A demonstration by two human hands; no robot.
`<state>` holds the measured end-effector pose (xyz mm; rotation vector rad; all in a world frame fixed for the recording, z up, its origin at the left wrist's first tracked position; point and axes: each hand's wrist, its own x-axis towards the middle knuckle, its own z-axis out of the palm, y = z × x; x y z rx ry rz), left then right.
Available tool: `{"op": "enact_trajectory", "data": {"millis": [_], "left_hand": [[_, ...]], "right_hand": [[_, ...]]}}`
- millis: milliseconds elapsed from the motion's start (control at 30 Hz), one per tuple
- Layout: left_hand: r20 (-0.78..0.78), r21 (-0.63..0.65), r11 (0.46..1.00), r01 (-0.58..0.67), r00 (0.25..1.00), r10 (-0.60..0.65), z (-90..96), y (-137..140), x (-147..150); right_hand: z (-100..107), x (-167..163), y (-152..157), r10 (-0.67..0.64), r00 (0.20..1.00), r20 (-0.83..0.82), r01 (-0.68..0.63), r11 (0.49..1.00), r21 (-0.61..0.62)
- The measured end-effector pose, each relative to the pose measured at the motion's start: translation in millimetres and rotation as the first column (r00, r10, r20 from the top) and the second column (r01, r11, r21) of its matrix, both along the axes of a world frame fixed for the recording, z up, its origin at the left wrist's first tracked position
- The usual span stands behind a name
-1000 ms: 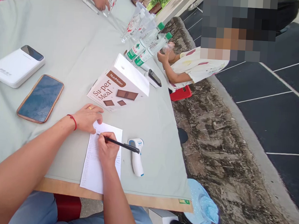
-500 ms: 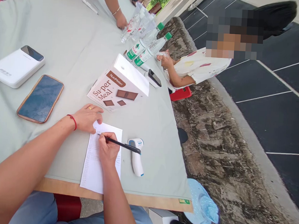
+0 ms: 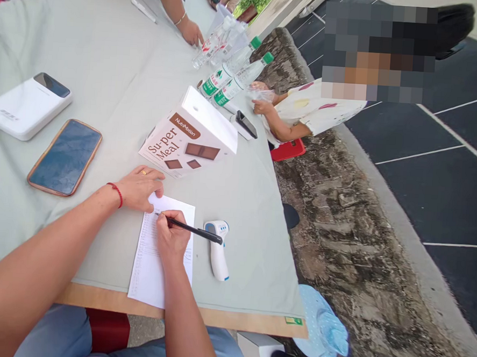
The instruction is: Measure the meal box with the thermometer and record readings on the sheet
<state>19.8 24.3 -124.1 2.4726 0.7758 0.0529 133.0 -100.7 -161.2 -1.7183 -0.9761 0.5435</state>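
Note:
A black pen (image 3: 195, 230) is gripped in my right hand (image 3: 173, 238), its tip on a sheet of paper (image 3: 147, 272) with printed and written lines. My left hand (image 3: 143, 188) rests at the sheet's upper left corner, fingers spread and bent, holding nothing. Just beyond it stands a white and brown Su-per Meal box (image 3: 188, 135). A white infrared thermometer (image 3: 218, 252) lies right of the paper. To the left lie a phone (image 3: 65, 157) in a brown case and a white power bank (image 3: 27, 106).
Green-capped water bottles (image 3: 230, 86) and clear bottles (image 3: 212, 45) stand behind the box, near a small black-and-white device (image 3: 245, 126). Another person's hand (image 3: 192, 32) touches the far table. At right, a person (image 3: 303, 110) handles clear plastic. A white pen (image 3: 143, 11) lies far left.
My hands stay almost in place; the pen has shifted very slightly. The other person's hand by the bottles has opened its fingers, and the person at right has spread the clear plastic.

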Motion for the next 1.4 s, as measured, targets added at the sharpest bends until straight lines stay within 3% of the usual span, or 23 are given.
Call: {"op": "enact_trajectory", "data": {"millis": [1167, 1333, 1400], "left_hand": [[0.088, 0.010, 1.000, -0.018, 0.996, 0.017, -9.6, 0.5, 1.1], [0.078, -0.006, 1.000, -0.031, 0.996, 0.031, -6.7, 0.5, 1.2], [0.078, -0.015, 0.999, -0.033, 0.996, 0.034, -6.1, 1.2, 1.0]], "right_hand": [[-1.1, 0.3, -0.8, -0.021, 1.000, -0.017, 0.021, 0.999, -0.031], [-4.0, 6.3, -4.5, -0.102, 0.993, 0.066, 0.094, 0.990, 0.109], [-5.7, 15.6, -6.9, -0.098, 0.980, 0.171, 0.075, 0.988, 0.136]]}}
